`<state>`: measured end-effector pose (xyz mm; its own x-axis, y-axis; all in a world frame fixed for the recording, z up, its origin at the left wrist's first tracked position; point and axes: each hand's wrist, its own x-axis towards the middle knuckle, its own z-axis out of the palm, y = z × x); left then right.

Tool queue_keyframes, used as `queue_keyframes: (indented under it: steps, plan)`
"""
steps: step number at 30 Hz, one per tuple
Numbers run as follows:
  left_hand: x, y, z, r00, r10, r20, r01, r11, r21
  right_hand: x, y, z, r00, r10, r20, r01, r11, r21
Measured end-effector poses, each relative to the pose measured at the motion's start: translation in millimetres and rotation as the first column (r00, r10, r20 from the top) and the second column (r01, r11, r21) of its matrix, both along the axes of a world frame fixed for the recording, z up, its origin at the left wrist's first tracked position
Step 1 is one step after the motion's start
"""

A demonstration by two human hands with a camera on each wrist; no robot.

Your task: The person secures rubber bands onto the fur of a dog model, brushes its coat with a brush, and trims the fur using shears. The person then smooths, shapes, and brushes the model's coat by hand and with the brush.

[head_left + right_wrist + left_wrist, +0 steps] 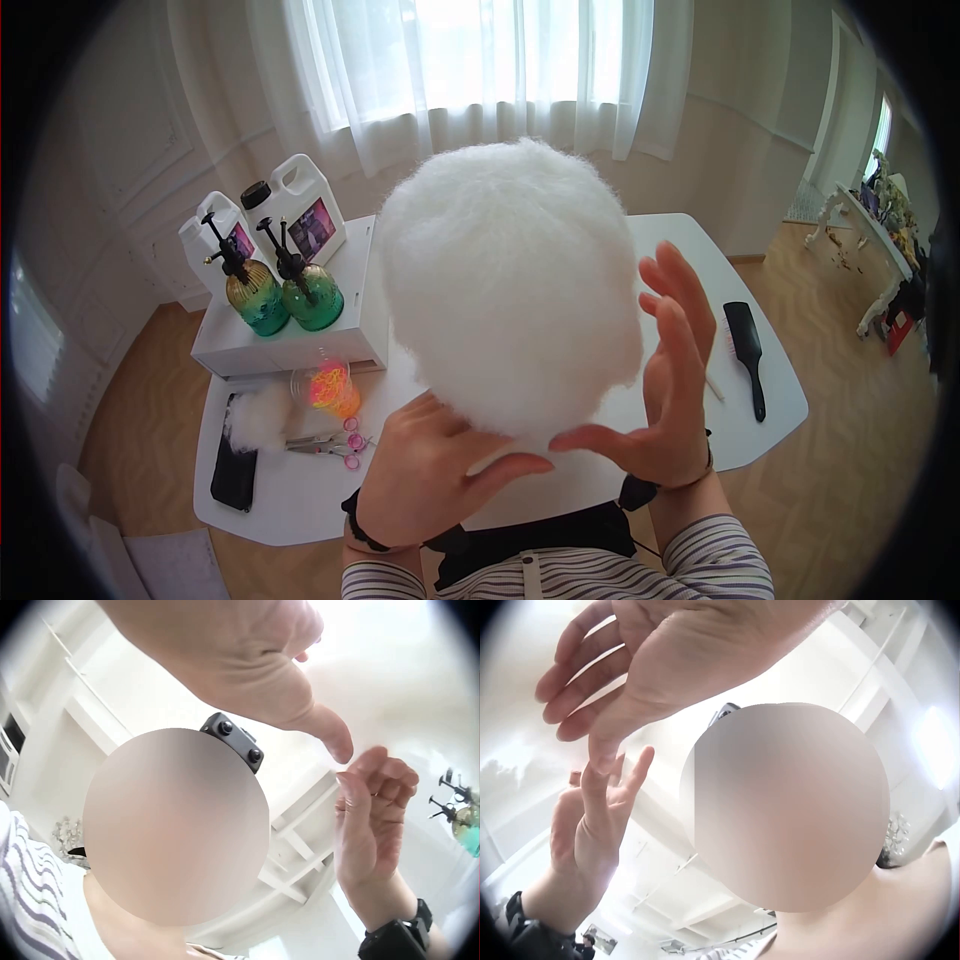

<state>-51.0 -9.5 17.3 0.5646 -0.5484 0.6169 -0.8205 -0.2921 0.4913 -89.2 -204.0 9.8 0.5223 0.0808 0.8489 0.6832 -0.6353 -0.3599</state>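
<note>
A large white fluffy ball of fibre (pixel 510 290) fills the middle of the head view, in front of me over the white table. My left hand (pixel 420 470) is at its lower left edge, the fingers partly hidden behind the fluff and the thumb straight. Along the right side my right hand (pixel 680 400) is raised, its fingers spread and gently curved, with the thumb reaching towards the ball's underside. In the left wrist view, my left hand (pixel 667 667) shows long, loosely extended fingers. The right wrist view has the right thumb (pixel 330 731) stretched towards the left hand (pixel 371 825).
On the left, a white drawer box (pixel 350 345) bears two green-amber spray bottles (pixel 312 300) and white jugs (pixel 305 205). Before it lie a cup of bright elastic bands (pixel 333 388), pink-handled scissors (pixel 330 443), a fibre tuft (pixel 260 420) and a black pouch (pixel 233 480). A black brush (pixel 745 355) lies right.
</note>
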Motion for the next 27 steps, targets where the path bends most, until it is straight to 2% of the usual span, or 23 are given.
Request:
queue_keyframes:
  steps: [1,3,4,6,7,8,9,10,11,12,13,14,15,16,17,18,20,22,23,24,25,26,27]
  plan:
    - [5.0,2.0,-2.9,1.000,0.002,0.001,-0.002,1.000,-0.001,6.4,-1.2,-0.3,1.000,0.002,0.001,-0.002,1.000,-0.001]
    - [14.5,12.1,-6.7,0.980,0.200,0.013,-0.200,0.971,0.132,16.3,-2.9,0.2,0.971,-0.239,0.014,0.239,0.969,-0.061]
    - [16.3,15.6,-4.7,0.979,0.205,0.012,-0.205,0.970,0.130,17.2,-4.0,1.5,0.972,-0.234,0.015,0.234,0.970,-0.063]
    - [17.8,20.9,1.8,0.906,0.413,0.090,-0.421,0.898,0.130,16.8,-8.7,4.3,0.914,-0.404,0.020,0.404,0.911,-0.078]
    - [14.4,21.6,7.2,0.883,0.466,0.058,-0.469,0.881,0.061,11.2,-7.5,7.1,0.883,-0.467,-0.047,0.464,0.883,-0.068]
    - [12.2,23.8,8.5,0.880,0.471,0.054,-0.474,0.879,0.059,5.7,-4.7,10.9,0.840,-0.543,-0.012,0.540,0.837,-0.084]
    - [10.5,26.1,8.9,0.905,0.426,0.008,-0.425,0.902,-0.075,0.7,-5.8,11.5,0.832,-0.553,0.036,0.554,0.831,-0.047]
    - [9.8,28.2,8.6,0.927,0.374,-0.029,-0.371,0.904,-0.211,-3.6,-8.8,10.7,0.822,-0.563,0.085,0.566,0.824,-0.010]
    - [12.6,34.6,8.0,0.993,0.115,-0.008,-0.113,0.956,-0.272,-5.1,-10.3,9.3,0.848,-0.510,0.141,0.493,0.859,0.140]
    - [17.8,39.4,7.6,0.993,0.118,-0.009,-0.116,0.954,-0.277,-7.6,-11.1,7.6,0.847,-0.492,0.199,0.452,0.865,0.215]
    - [25.8,43.1,6.7,0.918,-0.372,-0.139,0.302,0.881,-0.365,-8.1,-12.0,4.5,0.920,-0.299,0.254,0.226,0.933,0.280]
    - [32.8,43.6,5.1,0.603,-0.772,-0.200,0.619,0.611,-0.493,-8.2,-13.2,1.7,0.943,-0.096,0.319,-0.015,0.945,0.327]
    - [38.8,40.1,1.6,0.421,-0.886,-0.194,0.673,0.449,-0.587,-8.6,-13.2,0.8,0.943,-0.088,0.320,-0.020,0.947,0.320]
    - [38.0,35.0,-1.9,0.428,-0.884,-0.188,0.670,0.450,-0.590,-8.8,-12.6,0.1,0.943,0.242,0.228,-0.324,0.826,0.462]
    - [35.6,28.1,-4.7,0.359,-0.914,-0.191,0.555,0.373,-0.743,-7.7,-11.8,-0.2,0.810,0.556,0.184,-0.539,0.583,0.609]
    - [34.8,24.0,-8.1,0.290,-0.941,-0.175,0.412,0.288,-0.864,-3.7,-10.9,-0.8,0.805,0.565,0.180,-0.544,0.583,0.604]
    - [44.6,20.5,-10.3,0.327,-0.930,-0.165,0.428,0.302,-0.852,9.5,-10.3,-2.1,0.801,0.598,0.041,-0.427,0.522,0.738]
    - [51.1,18.6,-8.1,0.440,-0.833,-0.336,0.188,0.451,-0.872,24.6,-12.3,-4.9,0.821,0.570,-0.013,-0.385,0.571,0.725]
    - [58.4,18.2,-10.5,0.517,-0.778,-0.357,0.169,0.501,-0.848,33.0,-14.1,-8.3,0.930,0.365,0.039,-0.302,0.700,0.647]
    - [58.8,17.8,-7.4,0.525,-0.777,-0.348,0.170,0.496,-0.852,37.6,-15.1,-8.8,0.982,0.146,0.118,-0.188,0.797,0.574]
    - [58.2,16.5,-4.2,0.742,-0.568,-0.356,0.071,0.595,-0.800,36.8,-14.7,-7.0,0.983,-0.070,0.170,-0.024,0.867,0.498]
    - [57.6,15.8,-2.5,0.890,-0.306,-0.336,-0.057,0.658,-0.751,36.1,-15.4,-6.3,0.983,-0.061,0.174,-0.033,0.870,0.492]
    - [57.1,16.5,-3.5,0.930,-0.234,-0.284,-0.087,0.610,-0.788,35.1,-16.6,-6.2,0.960,-0.112,0.256,-0.032,0.865,0.500]
